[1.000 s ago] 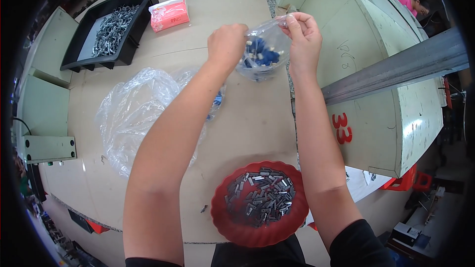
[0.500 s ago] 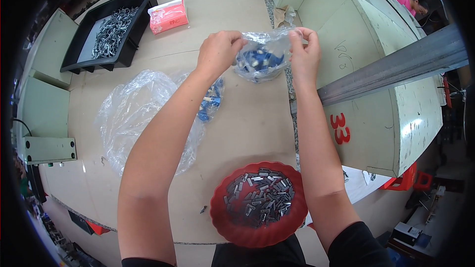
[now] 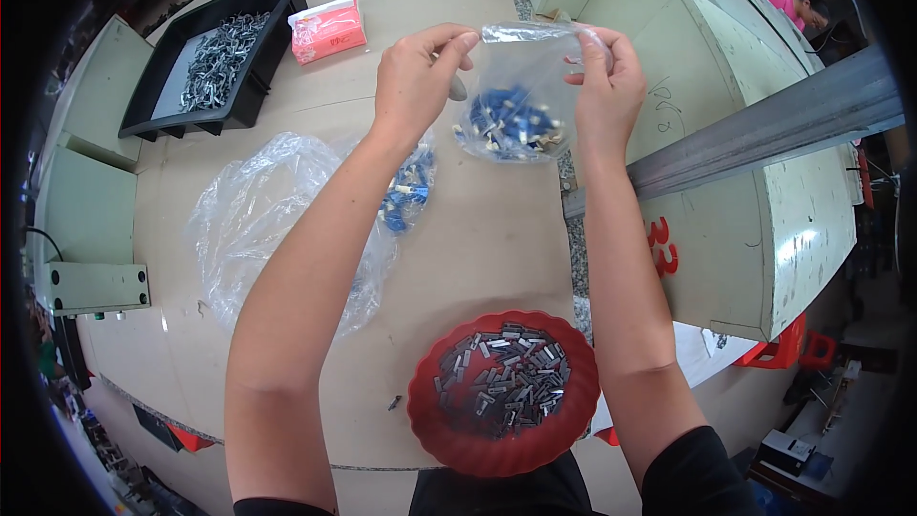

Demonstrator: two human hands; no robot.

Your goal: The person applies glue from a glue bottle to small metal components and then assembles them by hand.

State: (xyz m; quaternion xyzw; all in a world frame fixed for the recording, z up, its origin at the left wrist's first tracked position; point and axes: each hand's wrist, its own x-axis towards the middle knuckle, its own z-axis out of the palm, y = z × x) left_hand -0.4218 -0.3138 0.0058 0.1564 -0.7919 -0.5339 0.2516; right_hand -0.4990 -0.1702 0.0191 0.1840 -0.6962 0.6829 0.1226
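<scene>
Between my two hands a clear plastic bag [image 3: 523,65] is held up by its top edge. Small blue and cream parts [image 3: 516,119] lie bunched in its lower half. My left hand [image 3: 415,81] is closed with thumb and forefinger at the bag's left top corner. At the right top corner, my right hand [image 3: 608,86] has its fingers curled onto the film. A larger, crumpled clear bag [image 3: 258,205] lies on the table under my left forearm, with more blue and cream parts [image 3: 409,189] showing at its right end.
A red scalloped bowl [image 3: 425,420] of small metal pieces sits at the front edge by my body. A black tray [image 3: 253,100] of metal parts and a pink-and-white tissue pack [image 3: 330,31] stand far left. A grey metal bar [image 3: 764,129] crosses beside my right arm.
Both hands have risen slightly, the right one also moving rightward. The bag's top edge is now pulled up and spread straighter, and the blue parts sit lower in it.
</scene>
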